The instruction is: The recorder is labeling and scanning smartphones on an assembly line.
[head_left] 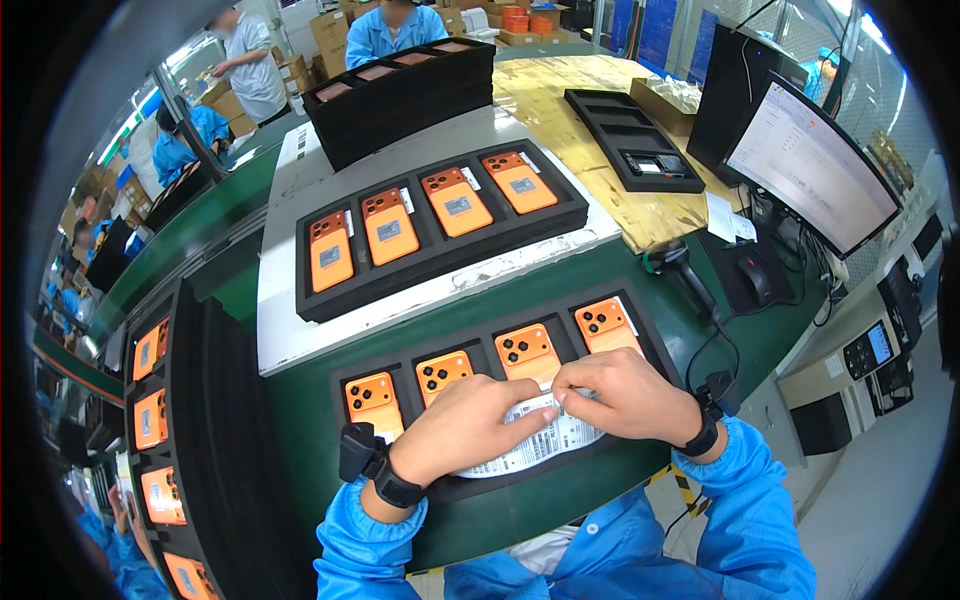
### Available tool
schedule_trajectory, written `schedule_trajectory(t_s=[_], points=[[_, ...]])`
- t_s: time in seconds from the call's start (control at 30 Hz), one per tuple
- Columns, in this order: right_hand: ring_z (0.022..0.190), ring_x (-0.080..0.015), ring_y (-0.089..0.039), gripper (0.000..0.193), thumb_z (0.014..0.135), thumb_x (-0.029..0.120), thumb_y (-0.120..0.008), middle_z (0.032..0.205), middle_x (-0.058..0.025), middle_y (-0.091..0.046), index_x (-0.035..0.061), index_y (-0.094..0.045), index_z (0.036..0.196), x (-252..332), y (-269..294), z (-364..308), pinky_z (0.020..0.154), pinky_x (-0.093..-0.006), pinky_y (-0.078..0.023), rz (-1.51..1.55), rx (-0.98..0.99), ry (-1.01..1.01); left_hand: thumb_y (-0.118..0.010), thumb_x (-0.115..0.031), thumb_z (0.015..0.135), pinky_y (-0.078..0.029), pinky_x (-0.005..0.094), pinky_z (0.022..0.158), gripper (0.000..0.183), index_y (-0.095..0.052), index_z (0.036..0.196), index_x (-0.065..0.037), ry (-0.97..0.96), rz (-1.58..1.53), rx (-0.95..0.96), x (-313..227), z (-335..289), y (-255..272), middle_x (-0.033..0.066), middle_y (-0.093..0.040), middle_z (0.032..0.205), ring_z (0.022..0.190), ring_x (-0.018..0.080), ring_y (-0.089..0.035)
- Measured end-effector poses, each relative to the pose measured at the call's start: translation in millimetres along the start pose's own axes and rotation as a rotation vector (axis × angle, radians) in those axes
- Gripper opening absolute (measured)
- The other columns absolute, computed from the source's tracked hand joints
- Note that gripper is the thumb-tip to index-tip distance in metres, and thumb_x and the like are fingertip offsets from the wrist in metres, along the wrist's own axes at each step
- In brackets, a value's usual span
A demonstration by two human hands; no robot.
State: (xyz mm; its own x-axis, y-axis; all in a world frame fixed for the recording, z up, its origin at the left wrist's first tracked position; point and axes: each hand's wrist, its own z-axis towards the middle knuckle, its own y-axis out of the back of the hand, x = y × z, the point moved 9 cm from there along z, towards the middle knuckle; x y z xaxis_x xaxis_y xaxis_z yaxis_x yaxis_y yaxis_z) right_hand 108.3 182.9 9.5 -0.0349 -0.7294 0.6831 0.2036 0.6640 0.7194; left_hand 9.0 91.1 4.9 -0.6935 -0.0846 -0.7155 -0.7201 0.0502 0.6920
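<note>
A white sheet of printed barcode labels (530,454) is held low over the front edge of the near black foam tray (650,345). My left hand (475,425) grips the sheet's upper edge, its thumb lying across the print. Beside it, my right hand (632,400) pinches the same edge between thumb and fingers, and the two hands nearly meet. Beneath and beyond them, orange phones with triple-lens camera blocks sit in the tray's slots; one phone (372,398) shows left of my left hand. The sheet and my hands cover the lower parts of the phones.
Ahead, another foam tray (440,250) of label-marked orange phones rests on a white board (275,335). Stacked trays (235,440) stand at left, and more (400,110) at the back. A barcode scanner (690,280), mouse (752,280) and monitor (815,165) are on the right. Co-workers stand beyond.
</note>
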Motion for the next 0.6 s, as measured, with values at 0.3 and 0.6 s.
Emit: schedule_trajectory(t_s=[0.3, 0.6], points=[[0.075, -0.0376, -0.073, 0.020, 0.100, 0.020, -0.065, 0.082, -0.0183, -0.074, 0.0020, -0.073, 0.097, -34, -2, 0, 0.069, -0.0445, -0.055, 0.111, -0.040, -0.191, -0.065, -0.031, 0.108, -0.052, 0.0456, 0.060, 0.028, -0.078, 0.101, -0.007, -0.083, 0.149, -0.148, 3, 0, 0, 0.0173, -0.068, 0.069, 0.065, 0.0378, -0.070], [0.085, -0.0088, -0.069, 0.024, 0.111, 0.019, -0.065, 0.098, -0.0025, -0.074, 0.0000, -0.072, 0.125, -84, -7, -49, 0.075, -0.0261, -0.057, 0.609, 0.039, -0.394, -0.070, -0.030, 0.106, -0.052, 0.0441, 0.061, 0.026, -0.079, 0.101, -0.006, -0.053, 0.177, -0.268, 4, -1, 23, 0.0184, -0.071, 0.075, 0.068, 0.0379, -0.070]])
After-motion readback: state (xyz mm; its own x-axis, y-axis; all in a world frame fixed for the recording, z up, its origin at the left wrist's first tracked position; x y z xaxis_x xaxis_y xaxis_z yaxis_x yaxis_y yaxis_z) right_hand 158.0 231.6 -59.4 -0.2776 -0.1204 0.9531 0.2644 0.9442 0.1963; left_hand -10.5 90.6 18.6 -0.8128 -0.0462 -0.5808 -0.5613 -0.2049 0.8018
